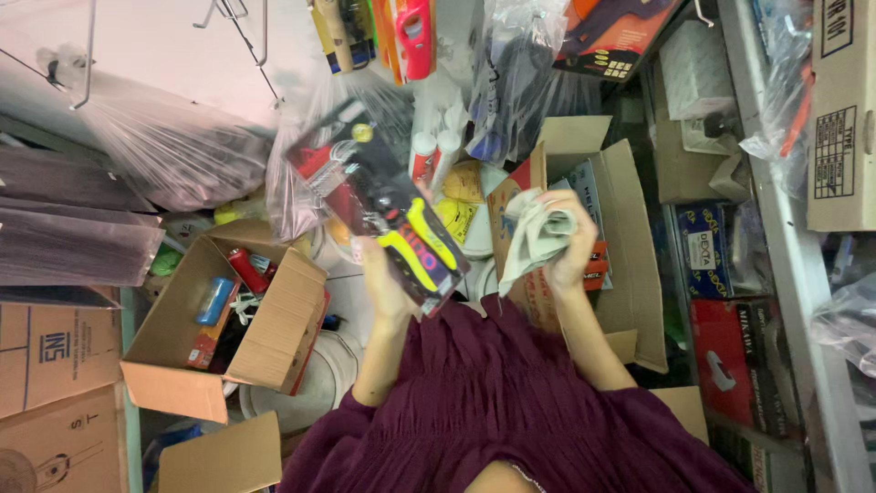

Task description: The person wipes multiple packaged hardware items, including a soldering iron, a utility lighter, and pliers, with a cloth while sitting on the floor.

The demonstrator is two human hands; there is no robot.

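My left hand [385, 278] grips a flat blister pack [365, 187] from below; it holds a plier-like tool with yellow and black handles [422, 245] on a red and black card. My right hand [573, 239] is closed on a crumpled grey-white cloth [532, 234], held just right of the pack at about the same height. The two hands are close together but apart. My maroon sleeves and garment [511, 402] fill the bottom of the view.
An open cardboard box [274, 342] with a red can and small items sits at the left. A taller open carton [630, 237] stands behind my right hand. White sealant tubes [429, 151], plastic bags and hanging packs are ahead. Shelves with boxes [730, 356] line the right.
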